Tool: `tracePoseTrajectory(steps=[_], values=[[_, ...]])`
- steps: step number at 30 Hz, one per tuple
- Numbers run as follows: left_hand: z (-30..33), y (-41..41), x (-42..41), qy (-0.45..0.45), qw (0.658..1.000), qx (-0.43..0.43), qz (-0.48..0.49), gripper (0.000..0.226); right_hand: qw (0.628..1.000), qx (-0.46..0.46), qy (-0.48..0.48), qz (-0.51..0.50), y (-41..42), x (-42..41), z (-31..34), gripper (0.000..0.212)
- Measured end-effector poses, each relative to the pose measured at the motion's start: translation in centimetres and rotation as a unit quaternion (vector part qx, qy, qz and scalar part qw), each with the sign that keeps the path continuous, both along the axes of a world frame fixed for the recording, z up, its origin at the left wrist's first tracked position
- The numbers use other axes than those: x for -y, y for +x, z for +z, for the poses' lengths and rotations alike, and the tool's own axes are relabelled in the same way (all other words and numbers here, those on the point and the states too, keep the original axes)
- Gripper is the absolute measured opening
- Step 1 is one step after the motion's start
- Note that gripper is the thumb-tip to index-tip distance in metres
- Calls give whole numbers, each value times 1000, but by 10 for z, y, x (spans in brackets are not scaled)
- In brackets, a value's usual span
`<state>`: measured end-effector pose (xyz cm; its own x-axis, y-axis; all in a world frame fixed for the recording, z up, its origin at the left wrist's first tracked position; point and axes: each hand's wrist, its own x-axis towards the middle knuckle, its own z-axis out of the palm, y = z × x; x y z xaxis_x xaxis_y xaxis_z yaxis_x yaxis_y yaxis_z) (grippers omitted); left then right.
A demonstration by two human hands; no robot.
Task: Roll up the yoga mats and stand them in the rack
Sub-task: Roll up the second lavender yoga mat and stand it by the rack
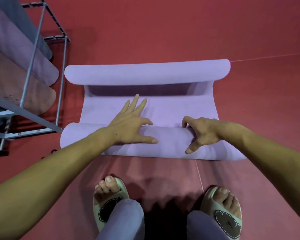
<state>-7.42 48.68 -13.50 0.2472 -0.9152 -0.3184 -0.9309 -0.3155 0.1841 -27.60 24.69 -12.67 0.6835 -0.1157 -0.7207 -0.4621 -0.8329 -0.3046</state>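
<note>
At frame centre, our left hand lies spread, fingers straight, on the near roll of the lilac yoga mat, while our right hand curls over that roll, fingertips and thumb gripping it. Beyond, the mat's far end is also rolled, on the red floor. Upper left stands the metal rack holding rolled mats.

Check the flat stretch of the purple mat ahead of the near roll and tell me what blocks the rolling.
The purple mat's far end is curled into its own roll, which lies across the path of the near roll. Left hand also rests partly on the flat stretch. Nothing else lies there.
</note>
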Motion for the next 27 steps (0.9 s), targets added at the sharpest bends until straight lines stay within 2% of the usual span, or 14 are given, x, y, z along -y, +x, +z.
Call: tracePoseTrajectory(steps=[2,6,8,12,19,21,24,27], values=[[-4,-3,-6,-3,1000,9,12,100,1000,16,10,-11,-1,3,-1,85],[-13,-7,-20,-2,999,50,10,118,998,48,-31,-9,-5,8,-3,89],[-20,-8,-28,-31,997,66,-3,118,997,55,-44,8,-5,8,-3,92],[-29,-8,-37,-69,996,19,58,112,994,84,-65,22,-8,5,0,98],[-26,-1,-28,0,996,-6,85,108,990,137,-21,-29,-20,1,-1,70],[-23,1,-27,7,995,-21,92,106,987,154,-50,3,-20,0,-4,77],[-19,5,-22,8,997,5,75,106,987,133,-85,20,-19,-6,1,90],[-16,9,-17,10,997,19,74,110,977,149,-145,44,-17,-17,4,112]])
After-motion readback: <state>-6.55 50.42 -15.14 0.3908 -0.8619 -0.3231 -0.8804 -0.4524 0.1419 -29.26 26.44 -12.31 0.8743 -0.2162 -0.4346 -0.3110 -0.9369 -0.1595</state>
